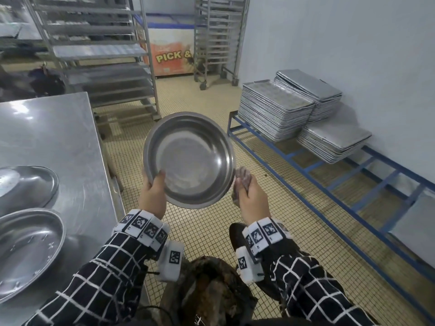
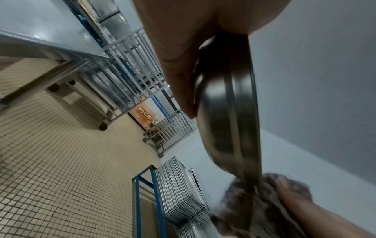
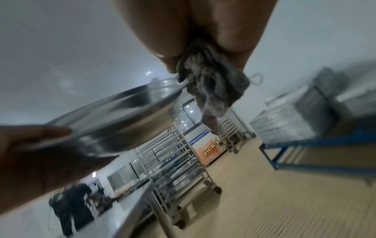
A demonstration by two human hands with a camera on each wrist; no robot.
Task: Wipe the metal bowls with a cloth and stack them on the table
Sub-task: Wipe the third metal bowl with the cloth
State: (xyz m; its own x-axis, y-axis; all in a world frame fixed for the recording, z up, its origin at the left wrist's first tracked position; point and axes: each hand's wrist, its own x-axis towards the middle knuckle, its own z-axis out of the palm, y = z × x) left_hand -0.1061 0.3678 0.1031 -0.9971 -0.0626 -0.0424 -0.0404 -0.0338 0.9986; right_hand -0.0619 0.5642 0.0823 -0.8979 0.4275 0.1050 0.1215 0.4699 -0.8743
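Bowl [image 1: 189, 158]: metal, held tilted in the air over the tiled floor [image 1: 211, 231], beside the table [image 1: 47, 128], not on it; left hand [image 1: 153, 194] grips its near-left rim, thumb inside; right hand [image 1: 250, 196] is closed round a bunched cloth [image 1: 241, 176] pressed against the right rim.

Two more bowls: one upside down [image 1: 28, 184], one upright [image 1: 28, 250], on the table, apart, not stacked.

Risks: the bowl hangs from a one-handed rim grip; a hard sideways wipe could probably twist it loose and drop it to the floor; the cloth seems to catch only the rim, so the inside may be left unwiped.

Unclear: left fingers behind the bowl show only in the left wrist view; both wrist views blurred; the bowl's underside largely hidden; both table bowls cut off at the frame edge; cloth's wetness cannot be told.
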